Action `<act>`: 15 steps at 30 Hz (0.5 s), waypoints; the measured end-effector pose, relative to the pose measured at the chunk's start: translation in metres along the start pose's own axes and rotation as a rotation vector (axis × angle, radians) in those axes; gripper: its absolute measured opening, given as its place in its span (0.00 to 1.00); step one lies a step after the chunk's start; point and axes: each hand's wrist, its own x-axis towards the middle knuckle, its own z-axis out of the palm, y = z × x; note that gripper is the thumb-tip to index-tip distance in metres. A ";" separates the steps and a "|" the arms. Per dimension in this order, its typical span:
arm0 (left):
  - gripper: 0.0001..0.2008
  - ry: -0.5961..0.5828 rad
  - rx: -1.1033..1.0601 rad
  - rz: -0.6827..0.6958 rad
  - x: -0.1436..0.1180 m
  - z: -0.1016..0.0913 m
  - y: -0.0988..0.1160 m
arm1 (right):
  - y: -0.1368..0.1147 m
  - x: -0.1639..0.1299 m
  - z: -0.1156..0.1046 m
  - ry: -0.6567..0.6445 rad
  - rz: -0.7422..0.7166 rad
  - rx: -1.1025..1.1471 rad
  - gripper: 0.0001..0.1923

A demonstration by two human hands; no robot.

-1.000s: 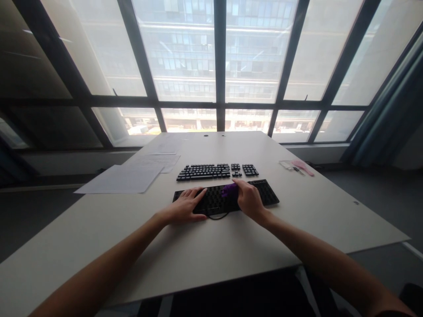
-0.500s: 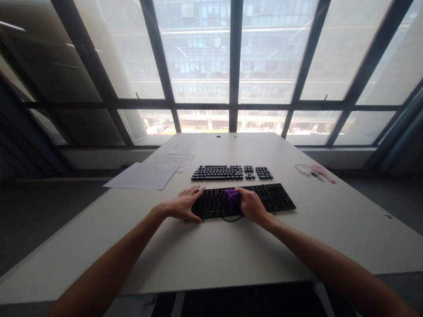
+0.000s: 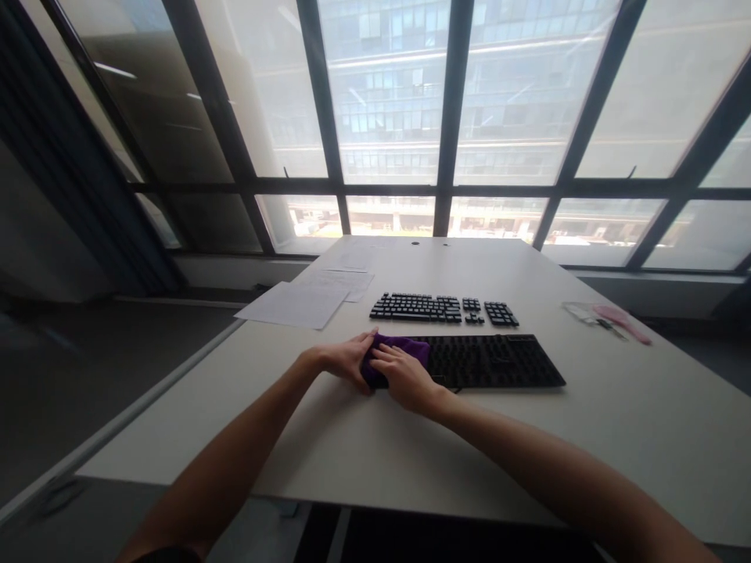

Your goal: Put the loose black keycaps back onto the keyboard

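1. The black keyboard (image 3: 493, 361) lies flat on the white table (image 3: 375, 469), stretching away to the right of both hands. It looks rigid and fairly weighty, best steadied at its end edge; the bare switches seem delicate.
2. The purple cloth (image 3: 404, 346) is soft and light, bunched over the keyboard's left end, under the right hand (image 3: 404, 377), whose fingers lie flat and pressing, not clenched.
3. The left hand (image 3: 347, 358) curls loosely against the keyboard's left end, touching the cloth.
4. Loose keycaps (image 3: 444, 308) sit in rows just beyond the hands: small, hard, easily scattered.

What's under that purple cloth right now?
The purple cloth lies over the black keyboard's left end, pressed by the right hand; the left hand steadies that end. The covered part is hidden.
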 end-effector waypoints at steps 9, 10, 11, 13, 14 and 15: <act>0.73 -0.039 0.009 -0.039 -0.002 -0.002 0.012 | -0.007 0.000 -0.017 -0.069 0.086 -0.172 0.14; 0.73 -0.034 0.013 -0.041 -0.003 -0.003 0.013 | -0.008 0.002 -0.015 -0.076 0.084 -0.183 0.15; 0.73 -0.032 0.015 -0.042 -0.004 -0.004 0.014 | -0.009 0.003 -0.014 -0.083 0.081 -0.187 0.15; 0.73 -0.041 0.019 -0.051 -0.004 -0.005 0.015 | -0.009 0.002 -0.013 -0.097 0.068 -0.164 0.16; 0.73 -0.052 0.021 -0.056 -0.005 -0.006 0.016 | -0.009 0.000 -0.014 -0.103 0.056 -0.138 0.17; 0.73 -0.062 0.022 -0.060 -0.005 -0.006 0.016 | -0.008 -0.002 -0.016 -0.109 0.043 -0.106 0.18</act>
